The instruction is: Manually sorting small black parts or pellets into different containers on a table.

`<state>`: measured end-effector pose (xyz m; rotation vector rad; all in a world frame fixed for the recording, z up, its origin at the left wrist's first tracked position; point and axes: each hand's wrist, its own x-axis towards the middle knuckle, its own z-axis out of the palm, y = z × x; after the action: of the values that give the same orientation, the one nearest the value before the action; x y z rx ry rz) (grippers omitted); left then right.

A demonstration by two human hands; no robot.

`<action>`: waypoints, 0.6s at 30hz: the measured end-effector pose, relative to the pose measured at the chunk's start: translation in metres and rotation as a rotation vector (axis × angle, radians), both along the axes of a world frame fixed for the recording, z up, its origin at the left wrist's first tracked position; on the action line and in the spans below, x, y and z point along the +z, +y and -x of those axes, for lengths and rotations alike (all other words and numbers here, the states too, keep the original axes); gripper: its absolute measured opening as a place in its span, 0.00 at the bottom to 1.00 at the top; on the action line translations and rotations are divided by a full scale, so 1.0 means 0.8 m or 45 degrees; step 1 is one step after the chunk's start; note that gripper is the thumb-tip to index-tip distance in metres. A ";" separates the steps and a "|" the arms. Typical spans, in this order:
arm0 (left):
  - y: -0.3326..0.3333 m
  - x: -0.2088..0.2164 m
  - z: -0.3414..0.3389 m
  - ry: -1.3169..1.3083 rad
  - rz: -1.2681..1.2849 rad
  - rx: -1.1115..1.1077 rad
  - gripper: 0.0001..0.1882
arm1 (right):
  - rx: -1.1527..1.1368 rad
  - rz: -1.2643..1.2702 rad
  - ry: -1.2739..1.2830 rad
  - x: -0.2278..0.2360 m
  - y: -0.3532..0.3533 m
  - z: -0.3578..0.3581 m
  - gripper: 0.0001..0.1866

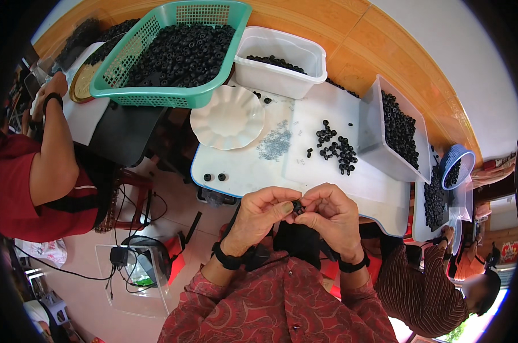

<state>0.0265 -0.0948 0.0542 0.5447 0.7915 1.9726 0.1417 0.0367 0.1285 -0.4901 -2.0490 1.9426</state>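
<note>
Close to the table's front edge, my left hand [263,212] and my right hand [333,219] meet at the fingertips. Pinched between them is a small round black part [296,207], partly covered by the fingers; its exact kind I cannot make out. Beyond my hands, a loose group of similar black parts [343,150] lies on the white tabletop [307,171]. Left of that group spreads a patch of tiny, thin metal-grey pieces [276,143]. Two more black parts [221,177] sit by the table's left edge.
A white scalloped dish [227,117] stands at the left. Behind it are a green basket [98,86] and a white tub [276,80], both holding black parts. A clear bin [379,148] and blue basket [466,163] are right. People sit on both sides; cables [113,274] trail below left.
</note>
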 end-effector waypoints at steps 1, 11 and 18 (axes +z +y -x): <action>0.001 -0.002 0.001 -0.030 -0.022 0.002 0.12 | 0.002 0.009 -0.005 0.001 -0.001 0.002 0.16; 0.001 0.000 0.016 -0.076 -0.024 -0.096 0.17 | 0.122 -0.167 -0.038 0.002 0.003 0.007 0.26; 0.001 -0.004 0.017 -0.085 -0.035 -0.076 0.17 | 0.087 -0.255 0.034 -0.009 0.001 0.008 0.22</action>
<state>0.0126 -0.0940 0.0511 0.5104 0.7003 1.9389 0.1357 0.0375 0.1210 -0.3512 -2.2395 1.7446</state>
